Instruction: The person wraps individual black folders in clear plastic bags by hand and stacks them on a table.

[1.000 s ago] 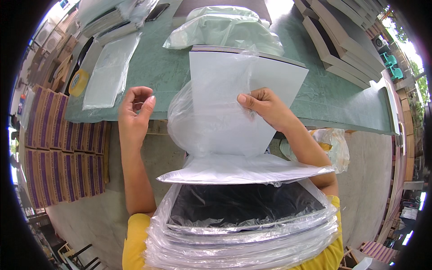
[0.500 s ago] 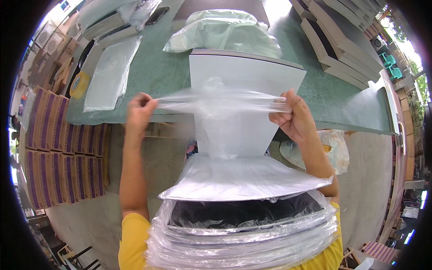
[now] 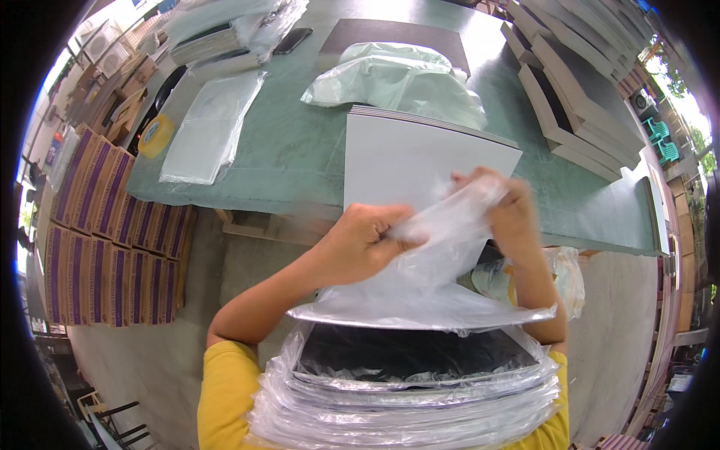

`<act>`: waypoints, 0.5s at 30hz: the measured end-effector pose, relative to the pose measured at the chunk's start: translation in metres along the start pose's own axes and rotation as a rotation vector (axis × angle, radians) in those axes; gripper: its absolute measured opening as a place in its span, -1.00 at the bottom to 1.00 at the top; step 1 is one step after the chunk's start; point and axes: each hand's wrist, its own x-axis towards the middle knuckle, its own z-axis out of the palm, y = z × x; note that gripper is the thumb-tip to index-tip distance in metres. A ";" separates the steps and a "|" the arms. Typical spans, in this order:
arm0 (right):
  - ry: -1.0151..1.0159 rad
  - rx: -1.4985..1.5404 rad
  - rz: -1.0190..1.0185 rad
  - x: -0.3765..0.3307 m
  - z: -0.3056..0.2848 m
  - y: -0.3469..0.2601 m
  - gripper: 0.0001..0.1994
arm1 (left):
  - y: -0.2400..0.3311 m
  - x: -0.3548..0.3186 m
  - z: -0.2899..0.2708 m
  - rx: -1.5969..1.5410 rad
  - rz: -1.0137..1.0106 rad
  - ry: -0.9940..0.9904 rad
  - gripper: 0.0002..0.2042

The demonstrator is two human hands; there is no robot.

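A clear plastic bag [image 3: 457, 217] is bunched in front of me, its gathered mouth running between my two hands. My left hand [image 3: 367, 241] pinches its lower left end between thumb and fingers. Higher up on the right, my right hand [image 3: 514, 214], blurred by motion, has its fingers closed round the other end. The bag's wide body holds a flat white piece [image 3: 420, 304], resting on a stack of plastic-wrapped dark panels [image 3: 405, 409] close to my body. Behind the bag, a stack of white boards [image 3: 397, 150] juts over the table's near edge.
On the green table [image 3: 285, 142] lie a pile of clear bags [image 3: 206, 135], a yellow tape roll [image 3: 156, 135], a greenish plastic sheet [image 3: 401, 79] and a dark board [image 3: 360, 37]. Thick panels [image 3: 577, 112] are stacked at right. Cartons [image 3: 112, 247] stand at left below table height.
The bag's mouth was stretched wide between my spread hands; now they are close together and it is bunched. My left hand came right and down. The view has shifted slightly.
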 end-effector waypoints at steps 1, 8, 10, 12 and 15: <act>0.072 0.335 0.185 -0.005 -0.006 0.004 -0.72 | -0.008 0.001 0.000 -0.010 -0.041 0.004 -0.85; -0.463 0.005 0.032 0.001 0.025 0.003 -0.70 | -0.010 0.006 -0.039 -0.856 0.006 -0.122 -0.76; -0.216 0.538 0.123 -0.007 0.023 -0.018 -0.64 | -0.016 0.004 -0.039 -0.492 -0.010 -0.291 -0.75; -0.548 0.454 0.287 0.001 0.015 -0.006 -0.55 | -0.016 0.006 -0.042 0.040 -0.142 -0.227 -0.69; -0.773 -0.818 0.519 0.014 0.035 -0.018 -0.49 | -0.020 -0.013 -0.047 -0.495 0.128 -0.388 -0.70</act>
